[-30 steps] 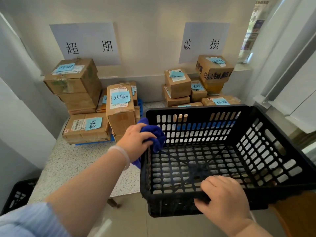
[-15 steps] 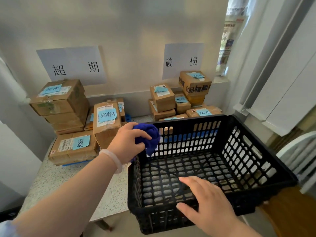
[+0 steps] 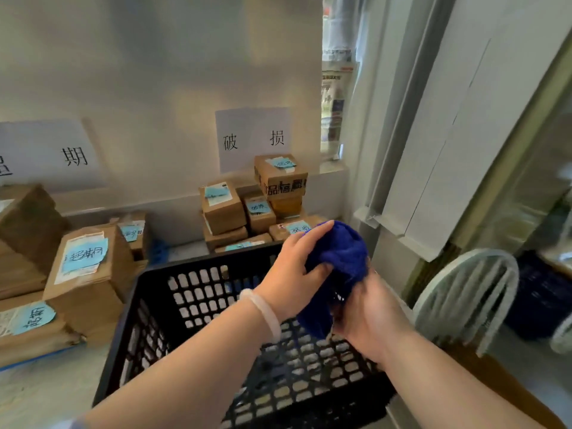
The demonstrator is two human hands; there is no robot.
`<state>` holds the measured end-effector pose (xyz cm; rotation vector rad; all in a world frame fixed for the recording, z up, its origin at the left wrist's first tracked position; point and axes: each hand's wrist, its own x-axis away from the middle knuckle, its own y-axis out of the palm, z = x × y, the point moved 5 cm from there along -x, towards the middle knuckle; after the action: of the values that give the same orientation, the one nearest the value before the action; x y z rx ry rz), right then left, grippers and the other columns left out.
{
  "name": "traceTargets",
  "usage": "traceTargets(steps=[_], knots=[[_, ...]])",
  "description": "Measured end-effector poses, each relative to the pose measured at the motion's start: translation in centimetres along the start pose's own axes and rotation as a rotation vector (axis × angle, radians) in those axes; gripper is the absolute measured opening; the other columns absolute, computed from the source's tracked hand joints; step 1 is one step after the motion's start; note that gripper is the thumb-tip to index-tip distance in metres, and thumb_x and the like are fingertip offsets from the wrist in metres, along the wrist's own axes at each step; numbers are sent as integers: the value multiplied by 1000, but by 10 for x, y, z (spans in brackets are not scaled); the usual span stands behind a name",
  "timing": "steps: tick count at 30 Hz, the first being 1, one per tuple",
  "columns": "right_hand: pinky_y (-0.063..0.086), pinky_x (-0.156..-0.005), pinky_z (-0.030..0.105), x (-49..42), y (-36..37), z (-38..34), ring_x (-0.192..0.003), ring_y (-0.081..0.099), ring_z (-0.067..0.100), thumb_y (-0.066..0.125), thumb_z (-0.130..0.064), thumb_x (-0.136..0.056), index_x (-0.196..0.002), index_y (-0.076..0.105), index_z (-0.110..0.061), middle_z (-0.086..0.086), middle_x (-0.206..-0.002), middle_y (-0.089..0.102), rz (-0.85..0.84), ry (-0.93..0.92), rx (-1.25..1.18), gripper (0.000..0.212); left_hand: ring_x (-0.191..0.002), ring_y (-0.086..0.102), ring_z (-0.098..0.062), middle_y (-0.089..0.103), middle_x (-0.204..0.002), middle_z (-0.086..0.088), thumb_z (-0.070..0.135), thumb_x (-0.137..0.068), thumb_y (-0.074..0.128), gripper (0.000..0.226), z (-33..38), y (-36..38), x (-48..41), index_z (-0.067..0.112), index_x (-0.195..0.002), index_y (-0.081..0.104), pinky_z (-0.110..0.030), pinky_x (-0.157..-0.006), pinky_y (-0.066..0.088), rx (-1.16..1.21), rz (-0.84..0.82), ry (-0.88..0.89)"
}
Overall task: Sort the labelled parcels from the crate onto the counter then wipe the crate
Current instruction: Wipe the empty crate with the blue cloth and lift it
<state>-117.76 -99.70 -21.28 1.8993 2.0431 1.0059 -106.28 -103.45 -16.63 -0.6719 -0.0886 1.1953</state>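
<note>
Speckled counter [image 3: 40, 394]; left hand [image 3: 291, 274], right hand [image 3: 368, 320] seemingly bunch fuzzy cloth [image 3: 340, 255].

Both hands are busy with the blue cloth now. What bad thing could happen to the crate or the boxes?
Neither the left hand nor the right hand holds the black crate; both grip the blue cloth. The crate seems to overhang the counter, so hard wiping might tip or slide it. Pushed back, it could knock the stacked parcels close beside it.
</note>
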Motion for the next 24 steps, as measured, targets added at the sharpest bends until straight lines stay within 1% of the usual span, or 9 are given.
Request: traceTargets(steps=[3,5,9,11,15,16,18,21,24], knots=[[59,-66,36,-13,-50,-41,-97,72,27,38,-35,-103,-130,62,-18,14,-116,71,106,-55,-33,40,-131,29,-6,30,-143,5,29,-97,58,64,3,54,-45,41,-150,25,-15,-105,22,-20,-71,-107],[60,-65,36,-21,-77,-66,-96,72,30,44,-23,-101,-129,61,-16,16,-113,71,167,-105,28,33,-132,31,-11,26,-145,4,33,-94,61,68,3,76,-67,41,-150,23,-15,-101,25,-11,-134,-148],[55,-73,44,-46,-136,-118,-101,69,33,47,-5,-98,-124,61,-24,12,-110,73,250,-203,205,36,-126,38,-10,34,-141,1,25,-90,66,71,7,117,-118,38,-150,30,-12,-100,24,-45,-151,-166],[56,-68,44,-60,-157,-135,-97,71,32,49,0,-95,-120,63,-24,11,-108,73,276,-220,263,37,-124,37,-8,37,-140,2,19,-90,65,68,1,134,-140,37,-148,34,-16,-101,26,-63,-142,-195],[57,-61,40,-92,-187,-152,-94,70,31,46,4,-96,-121,60,-22,11,-111,69,299,-196,365,39,-132,41,-18,40,-146,-1,10,-88,59,70,-20,161,-175,30,-150,33,-18,-99,31,-162,-185,-265],[58,-63,41,-101,-190,-155,-95,69,30,46,3,-97,-124,58,-22,11,-114,68,274,-163,374,38,-133,39,-18,39,-147,-1,10,-88,58,71,-24,164,-182,28,-151,31,-19,-101,31,-197,-198,-284],[58,-76,48,-121,-190,-156,-105,65,26,48,-9,-101,-134,52,-27,4,-124,63,207,-71,442,38,-138,33,-20,37,-150,0,14,-88,58,73,-30,162,-194,27,-153,28,-26,-110,29,-321,-196,-285],[45,-97,45,-145,-189,-155,-133,45,26,53,-37,-100,-151,27,-39,-3,-152,39,182,62,837,57,-145,20,-20,29,-156,3,28,-92,59,71,-37,143,-195,34,-153,24,-38,-118,20,-561,-157,-276],[35,-113,43,-151,-180,-141,-143,32,24,54,-51,-95,-154,19,-41,-2,-160,26,142,78,1093,69,-147,14,-17,23,-159,5,38,-95,57,69,-43,116,-173,37,-153,21,-35,-120,11,-622,-92,-294]])
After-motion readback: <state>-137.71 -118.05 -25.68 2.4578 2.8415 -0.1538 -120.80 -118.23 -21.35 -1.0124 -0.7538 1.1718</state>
